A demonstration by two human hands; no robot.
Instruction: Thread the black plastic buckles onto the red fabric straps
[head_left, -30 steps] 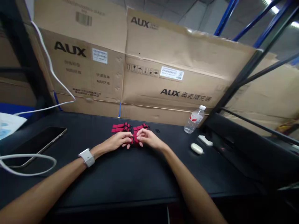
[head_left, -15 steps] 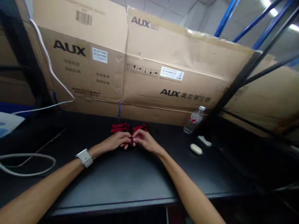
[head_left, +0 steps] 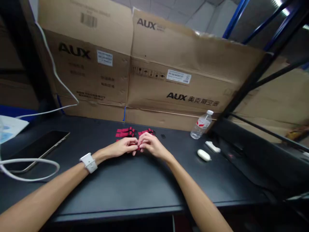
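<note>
My left hand [head_left: 126,146], with a white watch [head_left: 88,162] on its wrist, is closed in a pinch at the middle of the black table [head_left: 125,187]. Fingertip to fingertip with it, my right hand [head_left: 151,144] pinches too. Between them shows a bit of red strap [head_left: 138,148], mostly covered by the fingers. Just behind the left hand lie red straps with black buckles [head_left: 125,132]. More red strap with black parts [head_left: 147,131] sits behind the right hand. A small black buckle [head_left: 163,136] rests apart, to the right.
A clear bottle [head_left: 202,125] with a white cap stands at the back right. Near it lie a white oval object [head_left: 204,155] and a white piece [head_left: 212,147]. A phone [head_left: 41,148] and a white cable [head_left: 31,178] are at left. Cardboard [head_left: 173,87] walls the back.
Both hands remain together, but the fingers have closed further over the red strap, hiding the black piece seen between them before. The view has shifted slightly.
</note>
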